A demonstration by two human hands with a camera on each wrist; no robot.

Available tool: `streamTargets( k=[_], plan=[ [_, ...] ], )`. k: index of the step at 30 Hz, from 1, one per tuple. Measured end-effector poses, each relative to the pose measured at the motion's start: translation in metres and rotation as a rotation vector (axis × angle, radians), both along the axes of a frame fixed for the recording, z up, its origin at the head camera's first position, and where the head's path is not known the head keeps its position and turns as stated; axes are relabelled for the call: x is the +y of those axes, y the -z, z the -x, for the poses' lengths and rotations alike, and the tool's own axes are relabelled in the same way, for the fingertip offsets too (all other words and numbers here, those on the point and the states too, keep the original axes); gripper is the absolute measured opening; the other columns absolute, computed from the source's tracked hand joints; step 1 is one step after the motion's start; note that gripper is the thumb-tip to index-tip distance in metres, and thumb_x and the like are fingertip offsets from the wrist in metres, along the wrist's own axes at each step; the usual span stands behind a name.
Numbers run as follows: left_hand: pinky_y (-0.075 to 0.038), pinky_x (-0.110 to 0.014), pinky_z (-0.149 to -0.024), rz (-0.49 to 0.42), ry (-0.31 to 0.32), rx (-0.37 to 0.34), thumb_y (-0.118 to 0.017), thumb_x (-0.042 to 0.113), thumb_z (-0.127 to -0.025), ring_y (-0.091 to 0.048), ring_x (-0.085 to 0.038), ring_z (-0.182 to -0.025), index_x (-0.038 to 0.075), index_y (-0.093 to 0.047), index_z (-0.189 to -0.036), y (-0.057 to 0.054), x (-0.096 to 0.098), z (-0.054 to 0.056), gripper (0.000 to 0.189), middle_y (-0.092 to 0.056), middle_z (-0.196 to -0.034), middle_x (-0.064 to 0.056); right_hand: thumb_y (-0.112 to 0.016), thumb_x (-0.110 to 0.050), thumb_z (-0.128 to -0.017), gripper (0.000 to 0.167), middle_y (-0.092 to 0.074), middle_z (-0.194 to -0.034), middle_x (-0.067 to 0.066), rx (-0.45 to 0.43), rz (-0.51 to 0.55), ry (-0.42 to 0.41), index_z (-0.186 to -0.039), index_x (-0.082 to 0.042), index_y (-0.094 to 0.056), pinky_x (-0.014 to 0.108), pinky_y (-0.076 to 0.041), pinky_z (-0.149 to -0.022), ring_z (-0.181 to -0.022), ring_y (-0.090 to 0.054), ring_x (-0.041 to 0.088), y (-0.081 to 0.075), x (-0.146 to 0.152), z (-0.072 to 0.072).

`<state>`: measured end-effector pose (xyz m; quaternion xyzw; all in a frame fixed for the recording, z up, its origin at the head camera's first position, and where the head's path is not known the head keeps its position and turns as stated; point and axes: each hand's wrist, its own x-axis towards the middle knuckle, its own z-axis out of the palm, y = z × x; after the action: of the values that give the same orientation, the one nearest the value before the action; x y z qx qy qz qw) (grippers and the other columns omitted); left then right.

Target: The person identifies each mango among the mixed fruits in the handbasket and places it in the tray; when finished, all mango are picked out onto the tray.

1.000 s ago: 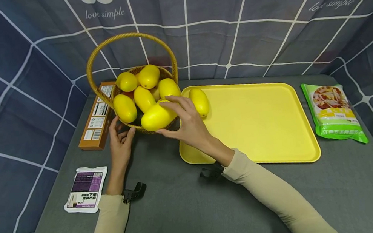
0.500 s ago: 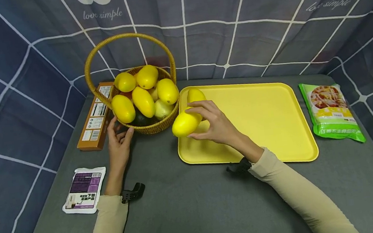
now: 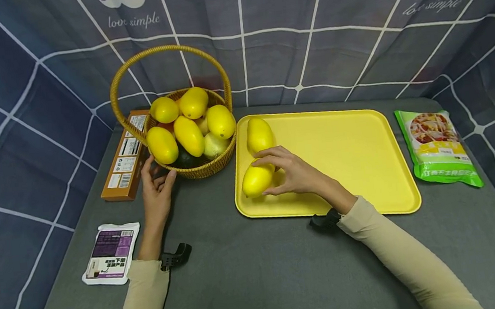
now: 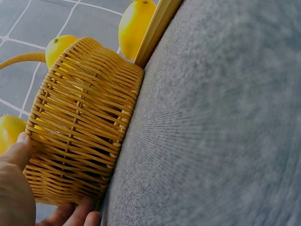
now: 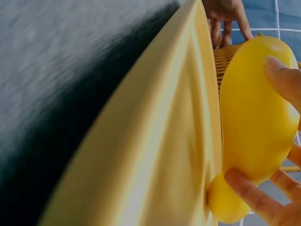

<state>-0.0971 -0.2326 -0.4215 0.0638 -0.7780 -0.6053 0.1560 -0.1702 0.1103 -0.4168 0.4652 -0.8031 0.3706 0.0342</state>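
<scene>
Right hand (image 3: 289,173) grasping a smooth yellow oval fruit (image 3: 257,179) by the left edge of a yellow rectangular tray (image 3: 343,159).
Head view: the held fruit is by the tray's near-left corner, whether touching its floor I cannot tell; a 2nd yellow oval fruit (image 3: 259,134) lies in the far-left corner. The left hand (image 3: 157,196) holds the near-left side of a brown woven basket (image 3: 213,168) with 5 yellow fruits (image 3: 189,136) on top, towards the far-left corner of the grey worktop (image 3: 251,275). Left wrist view: thumb at the basket's rim, other fingers against its wall. Right wrist view: thumb and fingers clasp opposite sides of the held fruit.
</scene>
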Motion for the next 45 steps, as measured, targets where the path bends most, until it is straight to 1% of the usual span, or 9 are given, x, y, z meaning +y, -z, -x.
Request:
streamTargets(
  k=[4,12,16,20,25,29,34,39,45],
  plan=[
    [-0.044,-0.014,-0.079,0.005,-0.003,-0.005,-0.059,0.017,-0.099,-0.056,-0.012,-0.097,0.02,-0.028,-0.154,0.0,0.0,-0.001,0.063,-0.044,-0.142,-0.017,-0.091,-0.031,-0.069,0.067,-0.055,-0.136,0.012,-0.011,-0.048,-0.05,-0.128,-0.014,-0.063,0.043,-0.035,-0.108,-0.128,-0.045,0.024,0.005,0.002,0.004],
    [-0.044,-0.014,-0.079,0.005,-0.01,-0.003,-0.059,0.017,-0.099,-0.056,-0.01,-0.095,0.019,-0.028,-0.154,-0.001,0.001,-0.001,0.063,-0.045,-0.141,-0.018,-0.087,-0.033,-0.074,0.067,-0.047,-0.145,0.014,-0.031,-0.115,-0.103,-0.132,-0.016,-0.06,0.047,-0.031,-0.113,-0.138,-0.037,0.027,0.007,0.002,0.004],
    [-0.044,-0.014,-0.079,0.005,-0.011,-0.011,-0.059,0.017,-0.099,-0.056,-0.011,-0.096,0.02,-0.028,-0.154,-0.001,0.001,-0.002,0.063,-0.044,-0.142,-0.018,-0.086,-0.039,-0.074,0.067,-0.043,-0.148,0.016,-0.039,-0.13,-0.081,-0.132,-0.018,-0.06,0.05,-0.03,-0.113,-0.14,-0.033,0.029,0.006,0.001,0.002],
    [-0.043,-0.014,-0.08,-0.001,-0.009,-0.019,-0.059,0.018,-0.099,-0.056,-0.012,-0.097,0.021,-0.027,-0.154,-0.001,0.001,-0.002,0.064,-0.043,-0.142,-0.017,-0.086,-0.043,-0.073,0.066,-0.042,-0.147,0.016,-0.074,-0.145,-0.043,-0.13,-0.02,-0.061,0.05,-0.03,-0.113,-0.14,-0.032,0.028,0.003,-0.003,0.0],
    [-0.043,-0.015,-0.08,-0.004,-0.012,-0.02,-0.059,0.018,-0.099,-0.056,-0.011,-0.097,0.021,-0.027,-0.154,-0.002,0.001,-0.001,0.064,-0.043,-0.143,-0.017,-0.08,-0.044,-0.079,0.066,-0.037,-0.15,0.018,-0.096,-0.195,-0.065,-0.136,-0.02,-0.058,0.051,-0.029,-0.113,-0.142,-0.028,0.029,0.001,-0.012,0.001],
    [-0.043,-0.015,-0.08,-0.006,-0.009,-0.021,-0.059,0.017,-0.099,-0.056,-0.011,-0.096,0.02,-0.027,-0.154,-0.002,0.001,-0.001,0.064,-0.043,-0.143,-0.017,-0.08,-0.044,-0.079,0.074,-0.036,-0.15,0.017,-0.119,-0.205,-0.053,-0.142,-0.019,-0.051,0.051,-0.03,-0.113,-0.142,-0.028,0.029,0.002,-0.017,0.0],
    [-0.043,-0.015,-0.08,-0.012,-0.007,-0.016,-0.059,0.017,-0.099,-0.056,-0.011,-0.096,0.019,-0.027,-0.154,-0.001,0.001,-0.001,0.064,-0.043,-0.143,-0.017,-0.081,-0.046,-0.076,0.072,-0.038,-0.149,0.012,-0.161,-0.216,0.005,-0.135,-0.017,-0.053,0.047,-0.032,-0.113,-0.14,-0.032,0.027,0.0,-0.018,-0.002],
    [-0.043,-0.015,-0.081,-0.01,-0.003,-0.014,-0.059,0.018,-0.099,-0.056,-0.011,-0.097,0.019,-0.027,-0.155,-0.001,0.001,-0.001,0.064,-0.043,-0.143,-0.018,-0.08,-0.043,-0.076,0.068,-0.037,-0.151,0.013,-0.149,-0.245,0.009,-0.134,-0.015,-0.057,0.048,-0.033,-0.112,-0.139,-0.032,0.028,-0.005,-0.013,-0.002],
    [-0.043,-0.016,-0.081,-0.003,-0.008,-0.023,-0.059,0.018,-0.099,-0.056,-0.011,-0.097,0.019,-0.027,-0.154,-0.002,0.001,-0.001,0.064,-0.042,-0.144,-0.017,-0.08,-0.042,-0.078,0.07,-0.035,-0.153,0.015,-0.113,-0.231,-0.034,-0.137,-0.013,-0.056,0.048,-0.03,-0.114,-0.143,-0.029,0.028,0.001,-0.014,0.002]
  ],
)
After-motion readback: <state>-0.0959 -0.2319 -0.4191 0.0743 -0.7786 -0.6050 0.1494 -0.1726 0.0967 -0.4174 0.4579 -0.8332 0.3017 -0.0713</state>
